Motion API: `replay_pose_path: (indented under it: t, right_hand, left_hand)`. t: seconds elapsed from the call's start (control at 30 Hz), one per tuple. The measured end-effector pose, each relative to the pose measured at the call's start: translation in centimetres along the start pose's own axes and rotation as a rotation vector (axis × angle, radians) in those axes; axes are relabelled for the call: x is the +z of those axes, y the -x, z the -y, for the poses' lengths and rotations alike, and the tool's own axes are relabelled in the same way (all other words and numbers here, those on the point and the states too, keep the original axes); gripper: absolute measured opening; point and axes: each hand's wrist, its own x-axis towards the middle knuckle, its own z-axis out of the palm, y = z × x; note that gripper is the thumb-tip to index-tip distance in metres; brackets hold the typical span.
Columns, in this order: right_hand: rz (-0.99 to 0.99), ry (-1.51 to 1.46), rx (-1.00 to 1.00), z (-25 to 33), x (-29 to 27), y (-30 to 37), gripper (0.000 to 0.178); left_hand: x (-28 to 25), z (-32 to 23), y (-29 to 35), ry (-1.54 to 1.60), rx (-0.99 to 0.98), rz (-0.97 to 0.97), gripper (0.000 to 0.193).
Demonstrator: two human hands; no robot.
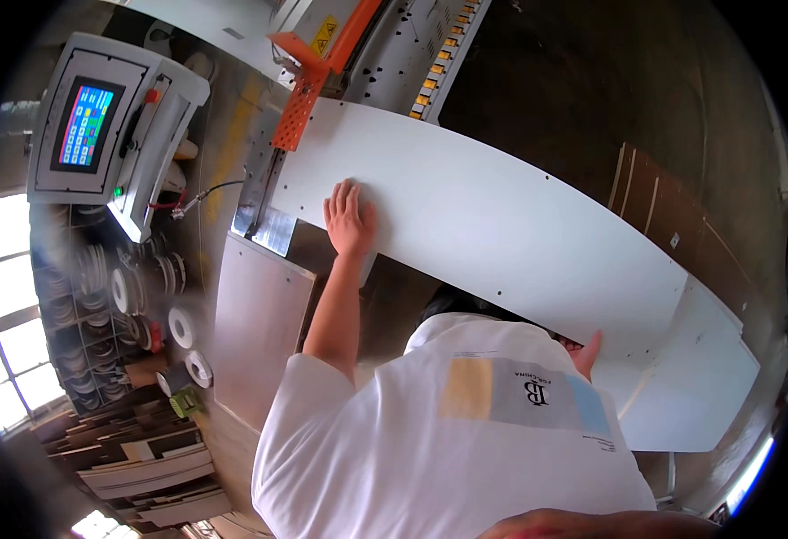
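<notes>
A long white board with small dark holes reaches from under an orange perforated bracket toward the right. My left hand lies flat on its near edge by the left end, fingers stretched out and close together. Farther right, my right hand grips the same near edge, the thumb on top and the fingers mostly hidden underneath. A second white surface shows past a seam at the board's right end; whether it is a separate board I cannot tell.
The machine with a row of yellow pieces stands beyond the board. At the left is a control panel with a lit screen. A greyish board, rolls of edging and stacked offcuts lie left; brown boards stand right.
</notes>
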Motion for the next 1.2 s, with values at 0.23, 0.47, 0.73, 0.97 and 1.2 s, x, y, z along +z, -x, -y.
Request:
replay_pose_path:
  t: [0.23,0.47,0.73,0.97,1.2]
  right_hand:
    - [0.04,0.24,0.231,-1.2,-0.7,-4.2,0.052]
    - [0.2,0.423,0.047,-2.9,6.8,4.7,0.055]
    - [0.236,0.291,0.083,1.0,6.2,-4.5,0.05]
    - [0.007,0.295,-0.157,2.8,12.5,-8.3,0.054]
    - [0.254,0.534,-0.246,4.3,13.0,-5.2,0.048]
  left_hand:
    - [-0.7,3.0,-2.6,0.03,-0.032,0.009,0.045]
    - [-0.6,3.8,-3.7,0.077,-0.041,-0.025,0.044]
    - [1.5,2.5,-8.1,0.158,-0.008,-0.131,0.041]
    - [4.2,1.1,-13.2,0.207,0.046,-0.195,0.041]
    - [3.8,0.3,-10.4,0.303,0.246,-0.099,0.044]
